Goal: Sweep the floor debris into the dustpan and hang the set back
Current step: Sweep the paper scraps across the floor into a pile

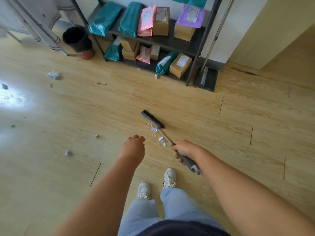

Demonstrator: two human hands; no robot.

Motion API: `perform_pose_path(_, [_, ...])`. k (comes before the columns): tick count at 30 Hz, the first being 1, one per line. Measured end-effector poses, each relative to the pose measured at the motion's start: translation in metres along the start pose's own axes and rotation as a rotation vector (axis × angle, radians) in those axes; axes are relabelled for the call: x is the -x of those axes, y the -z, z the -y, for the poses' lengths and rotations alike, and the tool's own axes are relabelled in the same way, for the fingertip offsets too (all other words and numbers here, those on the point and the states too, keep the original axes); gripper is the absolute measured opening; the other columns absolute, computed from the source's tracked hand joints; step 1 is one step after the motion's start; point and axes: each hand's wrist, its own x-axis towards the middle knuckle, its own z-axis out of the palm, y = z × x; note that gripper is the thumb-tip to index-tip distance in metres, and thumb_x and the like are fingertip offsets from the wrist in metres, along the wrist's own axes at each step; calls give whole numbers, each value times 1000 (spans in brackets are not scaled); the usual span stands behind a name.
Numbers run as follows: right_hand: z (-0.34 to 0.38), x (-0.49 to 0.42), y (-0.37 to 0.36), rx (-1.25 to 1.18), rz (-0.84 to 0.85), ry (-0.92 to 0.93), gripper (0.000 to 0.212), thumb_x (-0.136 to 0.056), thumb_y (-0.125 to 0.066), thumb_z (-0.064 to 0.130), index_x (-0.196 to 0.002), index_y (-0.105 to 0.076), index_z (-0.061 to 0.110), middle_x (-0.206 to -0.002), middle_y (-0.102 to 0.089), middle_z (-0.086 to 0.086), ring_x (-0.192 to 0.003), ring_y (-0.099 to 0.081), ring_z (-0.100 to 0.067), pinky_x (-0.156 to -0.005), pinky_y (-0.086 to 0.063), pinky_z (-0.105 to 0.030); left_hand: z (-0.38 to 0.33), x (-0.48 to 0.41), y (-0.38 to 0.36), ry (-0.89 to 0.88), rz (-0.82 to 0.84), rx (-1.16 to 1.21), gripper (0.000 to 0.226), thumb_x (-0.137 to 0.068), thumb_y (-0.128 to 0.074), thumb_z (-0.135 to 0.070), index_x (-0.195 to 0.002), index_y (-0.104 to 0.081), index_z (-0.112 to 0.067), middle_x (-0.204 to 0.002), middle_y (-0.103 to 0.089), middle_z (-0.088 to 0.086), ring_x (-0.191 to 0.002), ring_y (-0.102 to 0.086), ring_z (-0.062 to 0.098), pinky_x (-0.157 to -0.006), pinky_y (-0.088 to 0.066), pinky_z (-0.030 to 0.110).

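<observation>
My right hand (185, 149) grips the grey handle of a broom whose black head (152, 118) rests on the wooden floor ahead of me. A small pile of paper scraps and rubber bands (157, 135) lies just behind the broom head, along the shaft. My left hand (133, 147) hangs free to the left of the pile, fingers curled loosely, holding nothing. The dark dustpan (206, 79) with its long metal handle stands against the wall right of the shelf. More crumpled scraps (53, 75) lie scattered across the floor to the left.
A black metal shelf (194, 63) with parcels and boxes stands ahead. A black waste bin (77, 40) sits left of it. A cream cabinet (255, 31) fills the right corner. My feet in white shoes (168, 178) are below the hands.
</observation>
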Motion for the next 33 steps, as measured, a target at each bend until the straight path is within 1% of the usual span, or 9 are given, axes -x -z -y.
perform_pose_path(2, [3,5,-5,-7,7,25,27,-98,-44,20,-121,-57,20,-67,-50,-6,-45,-45,-14,-41,-37,-17,8,4,2,11,-16,1,36,-101,-43,-18,-135,-53,-19,-133,-53,3,-122,-49,24,-99,-44,35])
perform_pose_path(8, [0,29,-24,-21,-72,70,29,-96,-48,20,-124,-58,24,-67,-50,-8,-47,-44,-16,-46,-37,-21,34,21,6,1,-57,-6,34,-100,-43,-18,-132,-54,-18,-131,-54,4,-121,-49,23,-95,-44,34])
perform_pose_path(12, [-13,26,-49,-40,-206,8,30,-99,-41,16,-125,-56,17,-66,-51,-11,-45,-48,-20,-45,-38,-22,57,31,6,-25,-58,-9,33,-100,-42,-18,-131,-54,-17,-130,-54,4,-120,-50,24,-94,-45,35])
perform_pose_path(15, [-29,26,-83,-57,-285,-89,20,-99,-37,9,-103,-56,3,-62,-53,-13,-50,-50,-23,-51,-40,-27,90,48,3,-53,-37,-18,33,-100,-42,-19,-131,-54,-17,-130,-54,4,-120,-49,24,-95,-45,35])
perform_pose_path(18, [-50,31,-107,-91,-293,-173,26,-97,-40,11,-78,-54,1,-59,-53,-13,-52,-48,-25,-60,-41,-32,124,63,-1,-75,-11,-28,33,-101,-41,-23,-132,-54,-18,-131,-54,3,-122,-48,24,-96,-44,35])
perform_pose_path(21, [-60,41,-142,-220,-265,-207,33,-98,-41,14,-68,-49,3,-59,-48,-13,-50,-43,-23,-50,-37,-30,163,76,-5,-66,9,-36,34,-102,-40,-26,-132,-53,-18,-130,-54,3,-122,-48,25,-95,-44,36])
perform_pose_path(23, [-59,44,-171,-363,-227,-195,31,-99,-40,15,-71,-45,4,-59,-45,-11,-46,-41,-20,-44,-36,-27,186,85,-9,-62,24,-42,34,-102,-40,-26,-132,-53,-18,-130,-54,3,-122,-47,25,-96,-44,36])
perform_pose_path(26, [-52,39,-208,-547,-136,-148,25,-100,-38,15,-77,-42,6,-60,-43,-8,-36,-40,-13,-35,-34,-17,211,96,-15,-63,34,-46,34,-101,-40,-26,-132,-53,-19,-130,-54,3,-122,-48,24,-96,-43,35])
perform_pose_path(33, [-1,30,-263,-773,107,-80,28,-103,-36,21,-76,-37,11,-63,-36,-2,-27,-37,-8,-29,-30,-13,244,113,-23,-39,56,-23,33,-101,-41,-24,-131,-54,-17,-129,-55,4,-121,-49,25,-97,-45,37])
